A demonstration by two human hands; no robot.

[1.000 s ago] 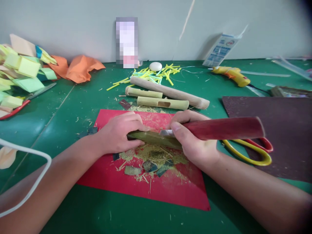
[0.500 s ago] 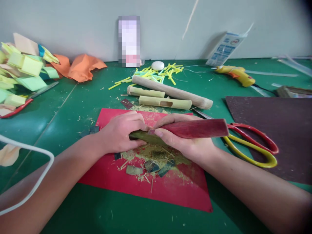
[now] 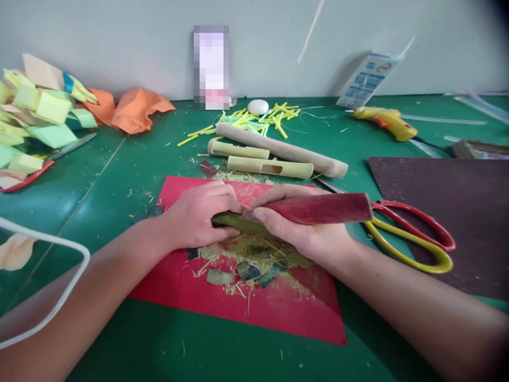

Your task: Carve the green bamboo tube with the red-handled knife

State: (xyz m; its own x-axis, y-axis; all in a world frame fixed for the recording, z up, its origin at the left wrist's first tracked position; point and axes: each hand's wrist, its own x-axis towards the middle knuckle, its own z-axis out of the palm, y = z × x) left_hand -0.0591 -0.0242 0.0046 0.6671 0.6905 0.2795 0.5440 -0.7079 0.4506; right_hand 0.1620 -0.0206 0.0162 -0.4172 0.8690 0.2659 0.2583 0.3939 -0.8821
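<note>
Left hand (image 3: 204, 215): closed around the left end of a green bamboo piece (image 3: 254, 225), fingers on the far side, thumb on the near side. Right hand (image 3: 292, 217): closed on a carving tool with a dark red wooden handle (image 3: 330, 208), butt pointing right, working end at the bamboo. Blade mostly hidden by thumb and fingers; exact contact cannot be told.

Bamboo piece lies roughly left to right above a red sheet (image 3: 234, 310) on the green tabletop (image 3: 222, 353). Beneath and on its near side: pale shavings and dust (image 3: 258, 249), with several dark green chips (image 3: 220, 277) among them.

Far side of the sheet: a notched bamboo tube (image 3: 246, 163) with a rectangular opening; behind it a second bamboo tube (image 3: 238, 150); behind both a longer, greyish wooden rod (image 3: 282, 148), slanting nearer toward the right. Farther back, yellow and blue-green cut straws (image 3: 280, 130) beside a white oval object (image 3: 257, 107).

Right: scissors with one red and one yellow handle (image 3: 439, 267), partly over a dark brown board (image 3: 457, 212). Far right: yellow glue gun (image 3: 392, 122).

Left: heap of folded papers (image 3: 50, 109), crumpled orange sheet (image 3: 137, 109) just beside it.
</note>
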